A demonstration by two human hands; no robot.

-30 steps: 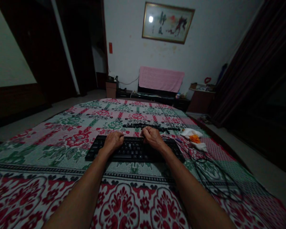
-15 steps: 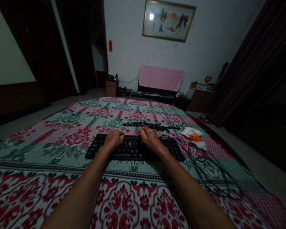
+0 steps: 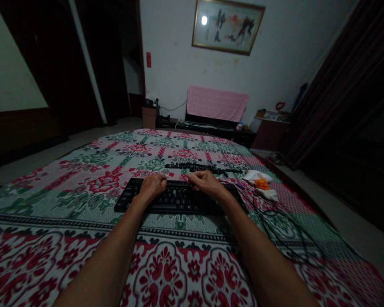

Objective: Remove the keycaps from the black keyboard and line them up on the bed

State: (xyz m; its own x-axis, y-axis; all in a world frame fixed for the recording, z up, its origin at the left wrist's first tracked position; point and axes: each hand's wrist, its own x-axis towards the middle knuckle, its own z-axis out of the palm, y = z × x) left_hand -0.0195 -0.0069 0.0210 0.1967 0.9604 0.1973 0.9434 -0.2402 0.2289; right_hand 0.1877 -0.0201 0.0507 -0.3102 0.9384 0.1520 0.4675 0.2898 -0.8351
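A black computer keyboard lies flat across the patterned blanket in front of me. My left hand is closed over its far edge, left of the middle, with the fingertips hidden. Over the far edge, right of the middle, my right hand is closed in a pinch; anything between its fingertips is too small and dark to make out. Just beyond the keyboard, small black keycaps lie in a long, loose strip. Much of the keyboard's right half is covered by my right hand and forearm.
The red, green and white blanket covers the broad surface. To the right lie a looped black cable and a white cloth with an orange thing. A pink towel drapes over something by the far wall.
My right hand has turned and lifted slightly, its fist loosening into a pinch with the fingertips pointing left. My left hand and the keyboard stay in place.
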